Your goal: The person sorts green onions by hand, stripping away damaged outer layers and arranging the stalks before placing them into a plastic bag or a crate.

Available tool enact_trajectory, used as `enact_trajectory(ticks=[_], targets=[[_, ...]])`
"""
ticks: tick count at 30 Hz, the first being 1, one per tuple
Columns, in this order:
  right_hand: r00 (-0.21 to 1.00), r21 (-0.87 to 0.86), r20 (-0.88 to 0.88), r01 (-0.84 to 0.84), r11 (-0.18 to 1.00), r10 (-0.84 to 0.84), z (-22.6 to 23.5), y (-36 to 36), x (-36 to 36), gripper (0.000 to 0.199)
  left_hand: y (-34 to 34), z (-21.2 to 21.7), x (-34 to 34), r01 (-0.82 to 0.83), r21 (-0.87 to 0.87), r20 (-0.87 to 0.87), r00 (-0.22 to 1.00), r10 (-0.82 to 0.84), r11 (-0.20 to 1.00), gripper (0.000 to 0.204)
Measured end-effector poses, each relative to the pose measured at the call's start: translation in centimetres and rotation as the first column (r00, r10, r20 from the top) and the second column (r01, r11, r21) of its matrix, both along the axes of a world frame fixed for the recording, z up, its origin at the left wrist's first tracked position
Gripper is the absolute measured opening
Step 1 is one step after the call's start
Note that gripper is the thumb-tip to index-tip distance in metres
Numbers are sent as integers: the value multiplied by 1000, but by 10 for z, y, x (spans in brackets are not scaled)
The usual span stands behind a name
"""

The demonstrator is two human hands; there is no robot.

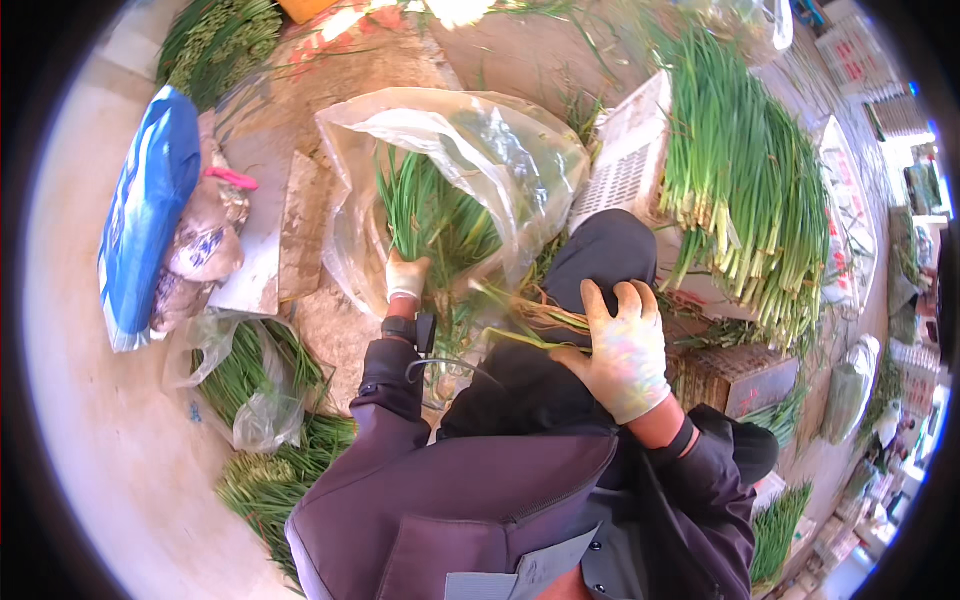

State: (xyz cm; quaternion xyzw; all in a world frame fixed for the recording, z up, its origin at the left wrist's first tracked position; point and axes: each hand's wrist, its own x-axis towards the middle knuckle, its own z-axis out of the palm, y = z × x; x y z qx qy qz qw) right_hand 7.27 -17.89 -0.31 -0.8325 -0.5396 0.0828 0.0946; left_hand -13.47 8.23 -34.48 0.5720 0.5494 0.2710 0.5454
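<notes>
left grip (406,277): closed round chives (402,205) | right grip (628,358): spread wide by yellowed stalks (545,318) | chives: likely light, limp, easily bruised; hold near bases

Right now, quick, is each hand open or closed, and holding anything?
Left hand: closed around green stalks.
Right hand: open, spread beside yellowed leaves; whether it touches them can't be told.

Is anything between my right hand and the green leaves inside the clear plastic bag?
Yes: beside your right hand, your dark-trousered knee and some yellowish leaves are in between, then the clear plastic bag's right wall before the green leaves.
</notes>
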Motion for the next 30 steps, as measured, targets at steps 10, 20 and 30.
enact_trajectory(ticks=[10,20,30], targets=[[939,220,-325,-39,975,111,-17,-63,6,18,50,71,-31,-245,-53,287,925,250,968,34],[957,-543,104,283,791,-271,-94,-203,87,69,66,-43,44,179,252,-327,941,-91,951,38],[918,-314,-183,284,906,-352,-67,-188,84,60,59,-20,62,290,152,-557,815,-160,945,41]])
